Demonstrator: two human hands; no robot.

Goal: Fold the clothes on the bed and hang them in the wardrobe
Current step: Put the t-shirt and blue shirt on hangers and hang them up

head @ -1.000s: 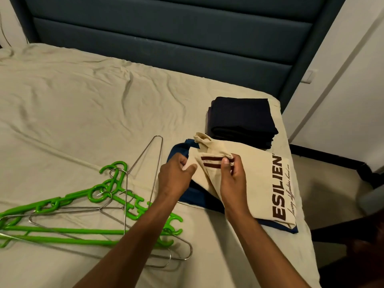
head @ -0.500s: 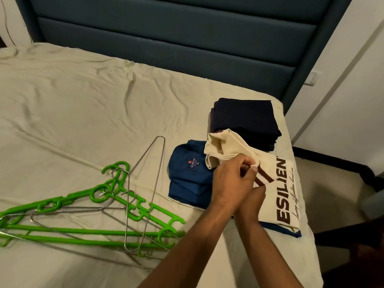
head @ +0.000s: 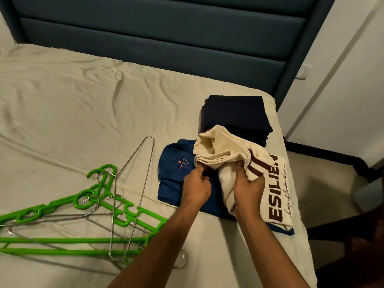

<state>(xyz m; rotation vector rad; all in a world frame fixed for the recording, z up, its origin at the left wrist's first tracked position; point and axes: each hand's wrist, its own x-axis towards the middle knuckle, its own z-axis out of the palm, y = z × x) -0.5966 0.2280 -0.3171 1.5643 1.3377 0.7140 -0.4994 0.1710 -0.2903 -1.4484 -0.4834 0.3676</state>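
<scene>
A cream T-shirt (head: 226, 150) with maroon stripes and dark lettering lies bunched at the bed's right edge, on top of a folded blue shirt (head: 176, 163) that shows its label. My left hand (head: 196, 188) pinches the cream shirt's lower left edge. My right hand (head: 248, 190) grips a fold of the same shirt beside the stripes. A folded stack of dark navy clothes (head: 234, 115) sits just behind. Green plastic hangers (head: 99, 204) tangled with metal wire hangers (head: 133, 183) lie on the sheet to the left.
The beige sheet of the bed (head: 72, 104) is wrinkled. A dark blue padded headboard (head: 166, 44) stands behind it. A white wall with a switch (head: 303, 71) is at the right, with floor and dark furniture (head: 357, 235) past the bed's right edge.
My hands, overlapped on the cream shirt half a second ago, have separated, each gripping it. The shirt is more bunched up and lifted at its top. The blue shirt's label came into sight.
</scene>
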